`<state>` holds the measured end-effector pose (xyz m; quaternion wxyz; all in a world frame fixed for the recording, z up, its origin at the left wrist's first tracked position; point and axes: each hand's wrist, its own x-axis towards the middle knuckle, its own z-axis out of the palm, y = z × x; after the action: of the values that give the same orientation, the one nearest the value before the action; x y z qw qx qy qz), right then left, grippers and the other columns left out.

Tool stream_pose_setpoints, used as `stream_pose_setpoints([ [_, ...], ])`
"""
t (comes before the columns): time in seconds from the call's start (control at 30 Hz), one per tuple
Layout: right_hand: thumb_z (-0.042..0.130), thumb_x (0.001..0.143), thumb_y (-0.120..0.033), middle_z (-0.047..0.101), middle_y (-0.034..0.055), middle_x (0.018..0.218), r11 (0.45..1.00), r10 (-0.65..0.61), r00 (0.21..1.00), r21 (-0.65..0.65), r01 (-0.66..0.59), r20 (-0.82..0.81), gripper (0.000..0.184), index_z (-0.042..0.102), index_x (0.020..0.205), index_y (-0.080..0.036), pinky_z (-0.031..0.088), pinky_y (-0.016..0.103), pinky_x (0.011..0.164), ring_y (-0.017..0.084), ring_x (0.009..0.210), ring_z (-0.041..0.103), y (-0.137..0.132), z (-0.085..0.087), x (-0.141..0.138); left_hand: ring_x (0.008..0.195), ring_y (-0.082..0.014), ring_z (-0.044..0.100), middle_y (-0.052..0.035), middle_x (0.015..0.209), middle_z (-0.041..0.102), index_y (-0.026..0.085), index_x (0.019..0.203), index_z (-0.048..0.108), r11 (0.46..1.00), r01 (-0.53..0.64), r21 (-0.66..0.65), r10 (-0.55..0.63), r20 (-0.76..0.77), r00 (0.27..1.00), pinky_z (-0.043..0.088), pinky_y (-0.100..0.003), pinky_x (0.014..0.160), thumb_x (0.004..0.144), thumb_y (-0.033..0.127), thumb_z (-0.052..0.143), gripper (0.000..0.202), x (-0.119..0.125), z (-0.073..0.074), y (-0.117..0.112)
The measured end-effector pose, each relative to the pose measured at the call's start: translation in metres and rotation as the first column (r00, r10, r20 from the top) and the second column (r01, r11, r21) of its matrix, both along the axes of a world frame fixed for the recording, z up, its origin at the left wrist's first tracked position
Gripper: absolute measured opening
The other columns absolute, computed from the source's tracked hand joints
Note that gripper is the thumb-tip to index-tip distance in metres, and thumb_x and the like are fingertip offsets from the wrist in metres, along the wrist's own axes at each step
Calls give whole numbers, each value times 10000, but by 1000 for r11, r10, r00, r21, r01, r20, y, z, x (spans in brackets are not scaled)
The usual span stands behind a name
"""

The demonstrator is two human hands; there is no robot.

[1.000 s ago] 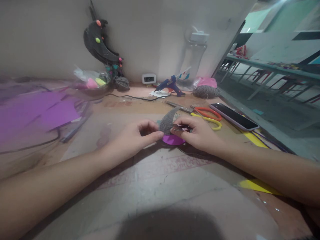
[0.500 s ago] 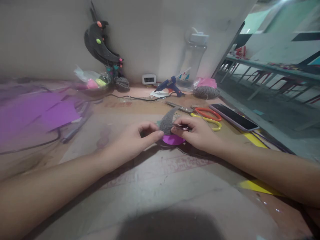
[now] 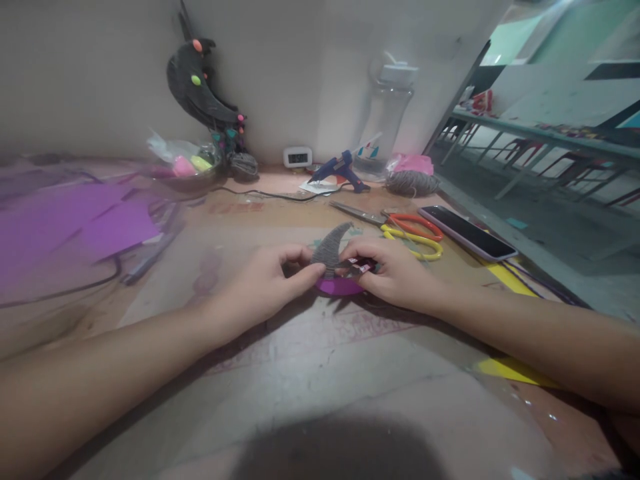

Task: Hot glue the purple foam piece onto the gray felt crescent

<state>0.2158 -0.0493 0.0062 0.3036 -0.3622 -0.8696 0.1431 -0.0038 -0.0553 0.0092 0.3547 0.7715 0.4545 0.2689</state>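
Note:
Between my hands is a purple card crescent (image 3: 340, 287), its upper horn wound closely with grey yarn (image 3: 330, 250). My left hand (image 3: 293, 273) pinches its left side between thumb and fingers. On the right, my right hand (image 3: 387, 270) is closed at the crescent's inner side, around a small dark piece with pale print (image 3: 363, 267). Its kind does not show clearly, and my fingers cover part of it. Just beyond my right hand lie scissors (image 3: 413, 247) with orange and yellow handles.
A blue glue gun (image 3: 340, 170), a small white clock (image 3: 298, 157) and a clear bottle (image 3: 385, 120) stand at the back by the wall. A grey yarn ball (image 3: 413, 183) and a phone (image 3: 467, 233) lie on the right. Purple sheets (image 3: 75, 227) cover the left. A dark decorated crescent (image 3: 200, 87) leans on the wall.
The crescent has shifted slightly left and its wrapped horn tilts more to the right. My right hand has turned, so more of the dark printed piece shows. My left hand has barely moved.

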Motion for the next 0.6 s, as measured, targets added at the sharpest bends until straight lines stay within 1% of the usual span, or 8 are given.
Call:
stream_pose_setpoints([
  [0.17,552,747,-65,628,-2,710,999,-47,999,-28,46,-13,124,627,770,-162,384,223,595,119,641,531,1,2,-1,670,-162,507,12,703,585,211,724,602,999,15,-47,-8,135,991,376,-243,597,914,457,383,380,1,-1,1],
  [0.23,556,757,-74,626,-1,708,998,-48,999,-29,47,-15,110,628,769,-157,382,223,592,116,636,525,1,2,-1,684,-160,513,12,724,594,210,741,605,998,16,-58,-6,158,987,384,-243,611,915,473,384,386,1,-1,2],
  [0.3,557,762,-81,627,0,713,999,-44,999,-29,43,-12,106,629,776,-158,384,223,596,118,644,529,1,1,0,701,-159,521,16,738,601,211,763,620,999,5,-44,0,119,993,388,-240,629,879,501,461,350,1,0,2],
  [0.4,554,752,-73,629,-1,720,999,-36,999,-25,36,-4,119,625,779,-164,387,221,604,121,657,537,2,0,0,658,-146,503,30,698,583,207,743,607,999,-42,-5,42,16,999,372,-234,599,792,507,591,305,1,1,2],
  [0.47,551,737,-61,630,-2,722,999,-30,1000,-16,30,-1,133,622,777,-166,390,220,607,122,661,541,2,-1,0,627,-136,489,35,679,578,205,740,603,999,-51,6,51,-13,999,359,-232,580,785,486,606,285,1,1,2],
  [0.6,553,746,-70,628,-3,711,1000,-31,1000,-5,31,7,123,621,776,-168,387,223,598,121,644,536,2,-1,1,614,-129,489,44,677,592,209,742,621,999,-40,12,40,-6,999,353,-231,584,836,453,553,270,-1,-1,2],
])
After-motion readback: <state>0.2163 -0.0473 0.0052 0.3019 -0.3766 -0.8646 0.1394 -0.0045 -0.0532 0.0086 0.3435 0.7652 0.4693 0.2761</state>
